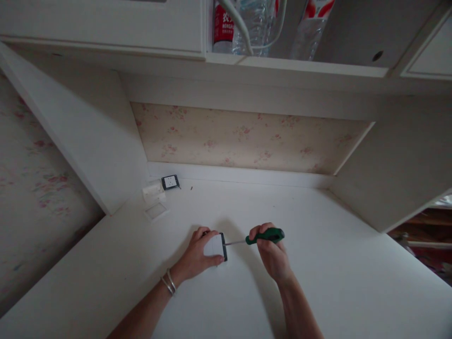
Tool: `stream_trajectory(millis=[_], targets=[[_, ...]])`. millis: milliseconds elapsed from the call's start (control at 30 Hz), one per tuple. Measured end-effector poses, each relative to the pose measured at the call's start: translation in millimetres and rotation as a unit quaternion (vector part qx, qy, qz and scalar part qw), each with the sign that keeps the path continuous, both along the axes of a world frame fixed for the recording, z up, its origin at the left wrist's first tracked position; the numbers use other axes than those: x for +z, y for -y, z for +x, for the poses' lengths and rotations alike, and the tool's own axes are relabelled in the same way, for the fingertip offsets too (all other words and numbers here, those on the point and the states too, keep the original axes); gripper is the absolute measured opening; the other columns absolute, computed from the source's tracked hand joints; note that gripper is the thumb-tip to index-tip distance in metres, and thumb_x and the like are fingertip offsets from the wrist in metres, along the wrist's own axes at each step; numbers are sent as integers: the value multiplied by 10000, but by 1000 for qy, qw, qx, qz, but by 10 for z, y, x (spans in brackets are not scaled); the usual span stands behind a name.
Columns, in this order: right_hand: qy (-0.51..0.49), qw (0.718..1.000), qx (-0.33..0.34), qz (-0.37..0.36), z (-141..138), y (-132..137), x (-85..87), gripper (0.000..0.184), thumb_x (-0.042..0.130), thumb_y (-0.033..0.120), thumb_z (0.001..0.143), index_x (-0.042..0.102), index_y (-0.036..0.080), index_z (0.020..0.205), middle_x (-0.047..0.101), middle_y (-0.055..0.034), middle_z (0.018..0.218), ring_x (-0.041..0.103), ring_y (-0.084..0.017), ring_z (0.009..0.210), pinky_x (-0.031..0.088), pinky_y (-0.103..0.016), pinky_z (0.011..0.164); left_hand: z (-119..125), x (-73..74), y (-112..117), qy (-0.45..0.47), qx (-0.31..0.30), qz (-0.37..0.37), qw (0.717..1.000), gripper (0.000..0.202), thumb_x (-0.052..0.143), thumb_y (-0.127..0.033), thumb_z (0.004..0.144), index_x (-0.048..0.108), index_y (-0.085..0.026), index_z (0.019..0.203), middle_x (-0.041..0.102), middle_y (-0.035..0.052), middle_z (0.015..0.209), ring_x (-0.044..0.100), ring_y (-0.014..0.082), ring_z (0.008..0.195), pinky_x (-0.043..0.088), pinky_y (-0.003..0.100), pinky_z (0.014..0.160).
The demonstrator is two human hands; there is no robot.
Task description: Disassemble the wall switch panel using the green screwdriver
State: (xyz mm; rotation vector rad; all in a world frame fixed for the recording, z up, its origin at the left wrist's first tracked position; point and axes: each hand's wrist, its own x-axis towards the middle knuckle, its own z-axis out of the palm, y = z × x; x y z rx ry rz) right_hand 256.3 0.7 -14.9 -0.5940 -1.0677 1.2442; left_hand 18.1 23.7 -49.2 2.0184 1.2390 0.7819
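Note:
My left hand (201,252) is closed around a white wall switch with a black frame (214,246), gripping its top and bottom edges just above the white desktop. In my right hand (270,249) is a screwdriver (270,235) with a green handle, its shaft pointing left. The screwdriver's tip meets the black right edge of the switch; whether it sits in a screw or a slot is too small to tell. Farther back on the left lies a wall socket (170,181) with a black frame, beside a white backing box (153,192) and a white cover frame (156,210).
A tiny dark piece, perhaps a screw (191,188), lies right of the socket. Above the desktop (318,273) hangs a shelf (296,68) with plastic bottles (312,33) and a white cable (240,23). White side panels (88,127) stand left and right.

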Motion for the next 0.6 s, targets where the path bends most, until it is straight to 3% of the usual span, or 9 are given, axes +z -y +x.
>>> stream_trajectory(millis=[233,467,600], targets=[[2,993,-106,-52,-45,-109,-104,170,663,273,818,521,234,904,679,-14,772,599,-169,724,455,-309,651,-9,-22,-8,-1,-3,0,1000,637,761,-420,687,541,-283,1268,427,62,1231,406,256,1215,326,392,1095],[18,967,-219,-130,-81,-174,-170,295,744,386,741,580,173,862,706,-65,749,647,-205,666,524,-308,530,-10,-31,-15,-1,2,-4,1000,640,764,-407,681,541,-282,1268,417,69,1244,391,268,1224,309,421,1106],[77,942,-279,-168,-90,-178,-159,353,745,453,718,618,127,769,706,-105,711,631,-204,569,526,-316,470,-8,-7,-7,-3,0,-4,1000,639,769,-411,673,553,-272,1258,427,72,1236,397,271,1218,313,417,1103]])
